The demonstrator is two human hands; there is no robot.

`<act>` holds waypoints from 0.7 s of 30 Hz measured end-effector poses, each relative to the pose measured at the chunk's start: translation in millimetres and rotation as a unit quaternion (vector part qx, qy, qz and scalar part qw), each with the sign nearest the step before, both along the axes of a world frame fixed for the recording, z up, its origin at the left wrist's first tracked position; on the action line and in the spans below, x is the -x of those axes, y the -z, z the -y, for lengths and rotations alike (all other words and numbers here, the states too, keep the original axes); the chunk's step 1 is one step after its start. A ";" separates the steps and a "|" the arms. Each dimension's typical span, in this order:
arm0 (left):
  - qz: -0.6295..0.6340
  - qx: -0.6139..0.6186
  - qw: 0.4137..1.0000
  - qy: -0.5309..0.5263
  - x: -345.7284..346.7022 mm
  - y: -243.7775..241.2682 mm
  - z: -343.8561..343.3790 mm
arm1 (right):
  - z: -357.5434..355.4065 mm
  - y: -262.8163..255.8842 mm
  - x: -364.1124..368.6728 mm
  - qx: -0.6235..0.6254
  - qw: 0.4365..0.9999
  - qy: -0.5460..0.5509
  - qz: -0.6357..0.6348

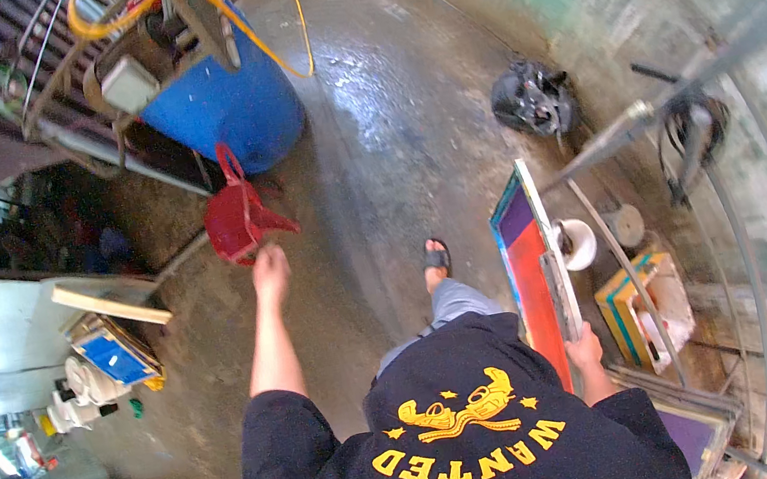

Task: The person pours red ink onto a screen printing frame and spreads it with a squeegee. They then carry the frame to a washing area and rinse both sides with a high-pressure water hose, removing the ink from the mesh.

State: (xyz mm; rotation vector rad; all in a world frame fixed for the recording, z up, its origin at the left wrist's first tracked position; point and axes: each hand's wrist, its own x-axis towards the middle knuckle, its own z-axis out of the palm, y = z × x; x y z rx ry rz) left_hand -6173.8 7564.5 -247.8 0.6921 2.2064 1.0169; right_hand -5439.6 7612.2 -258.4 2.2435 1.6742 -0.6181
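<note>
My right hand [586,349] grips the edge of a tall framed panel that looks like a screen-printing frame [529,253], held upright at my right side. Its face is purple at the far end and red along the rest, with a pale outer edge. My left hand [271,272] reaches out ahead with curled, blurred fingers. Just beyond it is a red plastic object [230,223], perhaps a small chair, with a loop at its far end. The fingertips overlap its near edge in view; whether they touch or hold it is unclear.
Ahead on the left, a blue barrel [237,112] stands by a metal frame with a yellow hose [232,17]. A black plastic bag [533,99] lies near the right wall. White buckets [577,243], a foam box [643,314] and metal bars [600,146] line the right.
</note>
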 end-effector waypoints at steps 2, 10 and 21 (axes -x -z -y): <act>-0.008 0.107 0.992 0.061 26.2 23.2 -9.4 | -62.4 -13.4 63.3 -0.017 0.999 0.028 -0.042; 0.282 0.363 0.877 -0.139 42.9 90.1 -50.8 | -322.3 -33.4 196.0 -0.032 0.998 0.047 -0.001; 0.030 0.155 0.976 0.152 265.4 87.2 -671.7 | -669.2 -71.8 414.1 -0.099 0.993 0.054 -0.032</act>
